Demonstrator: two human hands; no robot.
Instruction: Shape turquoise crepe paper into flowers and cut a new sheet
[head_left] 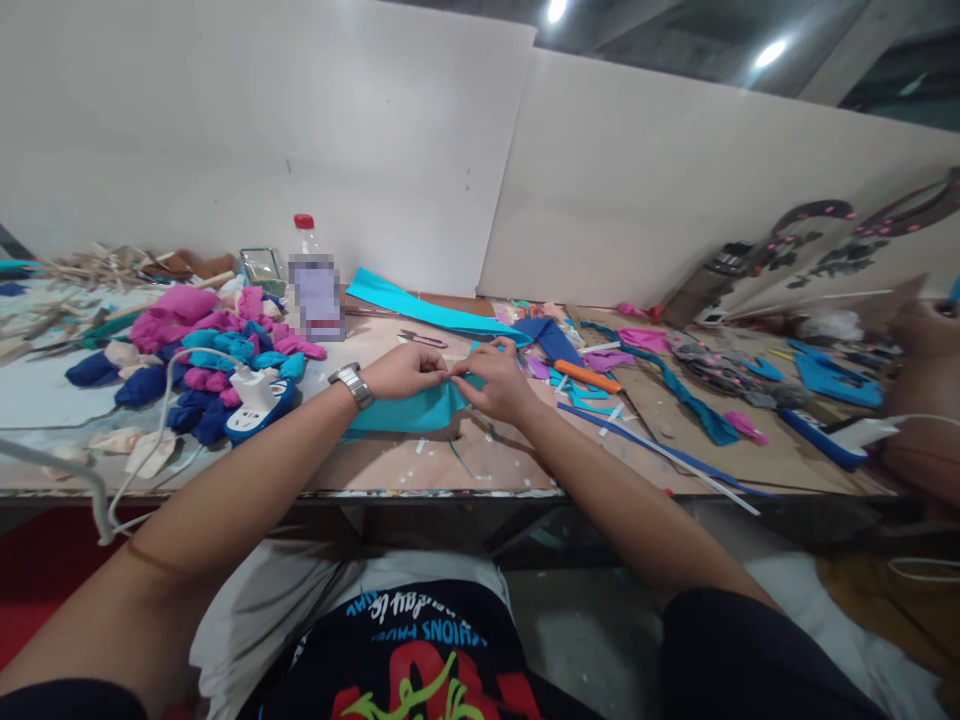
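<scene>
A turquoise fabric strip [409, 412] hangs low over the table near its front edge, pinched between both hands. My left hand [405, 372], with a silver watch on the wrist, has its thumb and fingers closed on the strip's upper edge. Close beside it, almost touching, my right hand [495, 380] grips the same fabric with fingertips together. Behind the hands lie small thread snips [424, 340] and a long bright turquoise strip [427, 310]. An orange cutter [587, 377] rests to the right of my right hand.
Bundled pink and blue fabric [180, 320] lies at left, beside a power strip [259, 410] with a white cable. A red-capped bottle [316, 290] stands behind. Fabric scraps and a dark bottle [709, 285] are at right, near another person's arm at the far right.
</scene>
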